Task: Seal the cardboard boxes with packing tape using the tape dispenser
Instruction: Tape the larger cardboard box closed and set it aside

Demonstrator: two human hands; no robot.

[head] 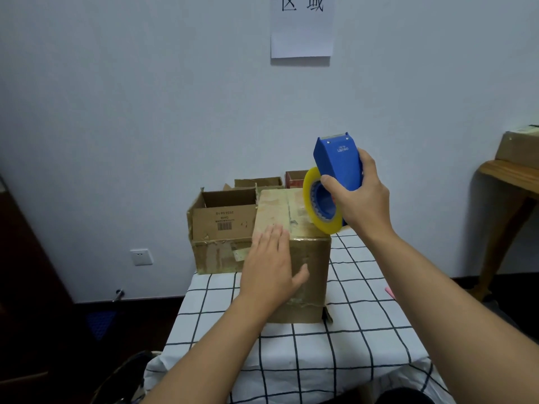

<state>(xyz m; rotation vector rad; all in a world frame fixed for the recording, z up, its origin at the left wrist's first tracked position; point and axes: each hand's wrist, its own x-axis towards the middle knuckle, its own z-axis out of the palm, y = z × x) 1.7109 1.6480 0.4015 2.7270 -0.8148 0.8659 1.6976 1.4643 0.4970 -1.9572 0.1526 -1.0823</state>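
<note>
A closed cardboard box (312, 266) stands upright on the table with the checked cloth (335, 360). Old tape runs along its top seam. My left hand (271, 266) lies flat with straight fingers against the box's near top edge and front face. My right hand (360, 196) grips a blue tape dispenser (338, 161) with a yellowish tape roll (316, 211). The dispenser is lifted above the box's right top corner, its cutter end pointing up. The roll's lower rim is close to the box top; whether it touches I cannot tell.
An open cardboard box (221, 225) stands behind and to the left, with more boxes (262, 182) behind it by the wall. A wooden side table (513, 182) carrying a box stands at the right. A wall socket (141, 257) is low on the left.
</note>
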